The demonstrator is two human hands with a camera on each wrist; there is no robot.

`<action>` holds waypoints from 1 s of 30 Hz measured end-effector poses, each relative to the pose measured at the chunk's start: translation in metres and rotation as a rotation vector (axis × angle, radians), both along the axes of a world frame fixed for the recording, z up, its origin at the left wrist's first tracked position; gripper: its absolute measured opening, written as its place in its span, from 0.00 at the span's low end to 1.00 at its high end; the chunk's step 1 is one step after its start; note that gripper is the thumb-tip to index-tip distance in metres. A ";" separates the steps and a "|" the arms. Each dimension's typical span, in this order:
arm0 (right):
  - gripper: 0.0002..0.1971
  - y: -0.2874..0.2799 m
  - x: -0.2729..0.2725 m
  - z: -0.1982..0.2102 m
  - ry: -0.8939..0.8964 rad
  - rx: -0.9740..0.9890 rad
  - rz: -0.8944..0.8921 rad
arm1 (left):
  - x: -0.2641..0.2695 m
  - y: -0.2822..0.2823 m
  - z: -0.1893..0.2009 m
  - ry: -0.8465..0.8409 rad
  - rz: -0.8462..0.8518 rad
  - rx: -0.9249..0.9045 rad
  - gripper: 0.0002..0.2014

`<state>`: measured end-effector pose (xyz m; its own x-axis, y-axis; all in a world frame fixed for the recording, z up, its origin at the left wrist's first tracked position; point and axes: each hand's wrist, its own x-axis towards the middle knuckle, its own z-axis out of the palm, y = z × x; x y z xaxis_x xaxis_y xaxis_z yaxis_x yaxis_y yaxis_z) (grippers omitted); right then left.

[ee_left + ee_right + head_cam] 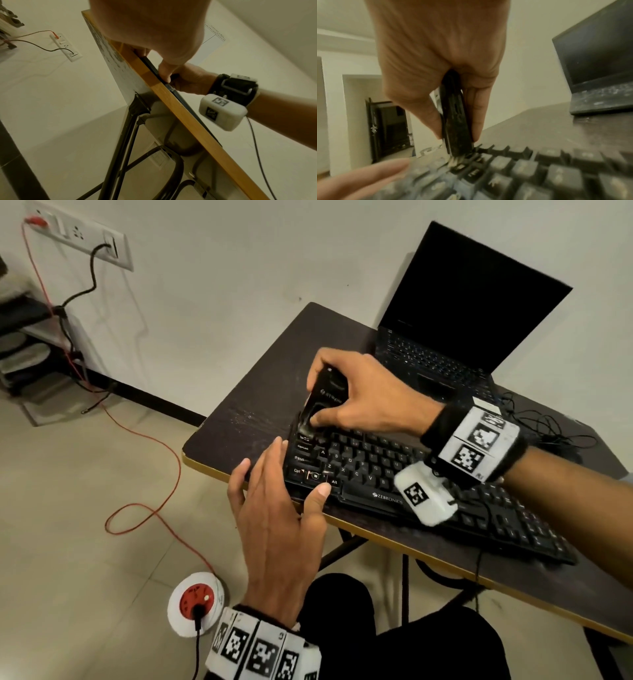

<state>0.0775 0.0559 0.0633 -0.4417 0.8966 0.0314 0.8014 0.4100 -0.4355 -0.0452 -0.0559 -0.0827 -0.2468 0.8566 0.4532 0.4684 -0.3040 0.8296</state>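
Observation:
A black Zebronics keyboard (411,474) lies along the near edge of the dark table (260,392). My right hand (359,398) grips a small black brush (322,402) held upright. Its pale bristles (453,161) touch the keys at the keyboard's far-left corner. The brush (455,119) sits pinched between thumb and fingers in the right wrist view. My left hand (274,501) rests against the keyboard's left end with its fingers straight. Its thumb presses the front edge by the Alt key. The left wrist view shows the table's wooden edge (171,108) and the keyboard's side (178,97) from below.
An open laptop (462,320) with a dark screen stands at the back of the table. Loose black cables (548,422) lie to its right. On the floor sit a white and red extension reel (197,604) and an orange cord (161,446) leading to the wall socket (78,234).

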 end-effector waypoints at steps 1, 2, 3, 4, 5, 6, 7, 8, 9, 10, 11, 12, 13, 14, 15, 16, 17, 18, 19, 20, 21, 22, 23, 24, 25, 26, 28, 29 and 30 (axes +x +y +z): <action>0.21 0.000 0.001 0.001 0.010 0.002 -0.006 | -0.001 0.000 -0.001 0.004 -0.007 -0.006 0.37; 0.20 -0.002 0.000 0.001 0.014 -0.004 0.023 | -0.001 0.000 -0.001 0.008 -0.010 -0.010 0.37; 0.20 -0.008 -0.003 -0.001 0.016 -0.033 0.081 | -0.001 0.000 0.000 0.009 -0.006 -0.012 0.37; 0.20 -0.013 -0.006 -0.004 0.024 -0.075 0.134 | -0.002 0.001 0.000 0.009 0.001 -0.014 0.37; 0.20 -0.015 -0.007 -0.005 0.023 -0.084 0.141 | -0.002 0.001 0.001 0.011 0.004 -0.015 0.36; 0.21 -0.010 -0.007 -0.004 0.011 -0.063 0.104 | -0.001 0.002 0.001 0.014 0.005 -0.016 0.36; 0.21 -0.005 -0.004 -0.002 0.012 -0.032 0.036 | -0.002 0.001 0.000 0.019 0.003 -0.015 0.36; 0.21 -0.002 -0.001 0.000 0.021 -0.013 -0.026 | -0.002 0.001 -0.001 0.021 0.000 -0.013 0.36; 0.21 -0.002 0.001 0.000 0.031 -0.013 -0.045 | -0.002 0.001 -0.001 0.020 -0.006 -0.011 0.36; 0.21 -0.005 0.001 -0.001 0.038 -0.022 -0.020 | -0.002 0.001 -0.002 0.013 -0.006 -0.009 0.36; 0.21 -0.011 -0.001 -0.003 0.042 -0.042 0.038 | -0.002 0.001 -0.001 0.004 0.000 -0.004 0.36; 0.20 -0.019 -0.003 -0.005 0.048 -0.072 0.101 | -0.002 0.001 -0.001 -0.002 0.008 0.001 0.36; 0.20 -0.023 -0.003 -0.007 0.044 -0.076 0.122 | -0.002 0.001 -0.001 -0.001 0.005 0.003 0.36; 0.20 -0.020 -0.002 -0.006 0.030 -0.057 0.098 | -0.002 0.001 -0.002 0.006 -0.002 -0.001 0.36; 0.20 -0.015 0.002 -0.004 0.026 -0.029 0.037 | -0.002 0.001 -0.002 0.014 -0.006 -0.006 0.36; 0.21 -0.012 0.006 -0.002 0.035 -0.011 -0.036 | -0.003 0.001 -0.003 0.023 -0.009 -0.011 0.36; 0.21 -0.011 0.010 -0.001 0.047 -0.002 -0.077 | -0.003 0.001 -0.003 0.032 -0.015 -0.012 0.36; 0.21 -0.013 0.012 -0.002 0.056 -0.004 -0.069 | -0.003 0.001 -0.003 0.037 -0.019 -0.016 0.36; 0.20 -0.019 0.012 -0.003 0.063 -0.014 -0.027 | -0.003 0.002 -0.003 0.041 -0.019 -0.021 0.36; 0.20 -0.026 0.012 -0.006 0.069 -0.030 0.025 | -0.003 0.002 -0.003 0.049 -0.016 -0.029 0.35; 0.19 -0.032 0.012 -0.007 0.075 -0.042 0.047 | -0.004 0.002 -0.003 0.063 -0.015 -0.037 0.35; 0.19 -0.034 0.014 -0.006 0.076 -0.043 0.033 | -0.005 0.002 -0.002 0.084 -0.018 -0.037 0.35; 0.20 -0.032 0.019 -0.004 0.079 -0.031 -0.013 | -0.008 0.002 -0.002 0.107 -0.028 -0.027 0.34; 0.21 -0.029 0.027 -0.002 0.087 -0.014 -0.080 | -0.011 0.003 -0.002 0.119 -0.050 -0.009 0.33; 0.21 -0.026 0.034 0.000 0.092 -0.003 -0.133 | -0.017 0.005 -0.001 0.115 -0.081 0.006 0.32; 0.21 -0.026 0.039 0.000 0.099 -0.002 -0.160 | -0.023 0.008 0.001 0.106 -0.123 0.014 0.31; 0.21 -0.032 0.047 -0.005 0.117 -0.020 -0.148 | -0.040 0.017 0.003 0.103 -0.210 0.019 0.30; 0.21 -0.037 0.048 -0.007 0.126 -0.028 -0.127 | -0.048 0.021 0.004 0.114 -0.257 0.018 0.30; 0.20 -0.042 0.048 -0.008 0.128 -0.036 -0.108 | -0.056 0.024 0.003 0.132 -0.309 0.020 0.30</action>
<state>0.1255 0.0135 0.0556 -0.3368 0.9403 0.0484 0.7769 0.3066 -0.5499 -0.1011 -0.0321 -0.0795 0.0853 0.8724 0.4814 0.4541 -0.4641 0.7605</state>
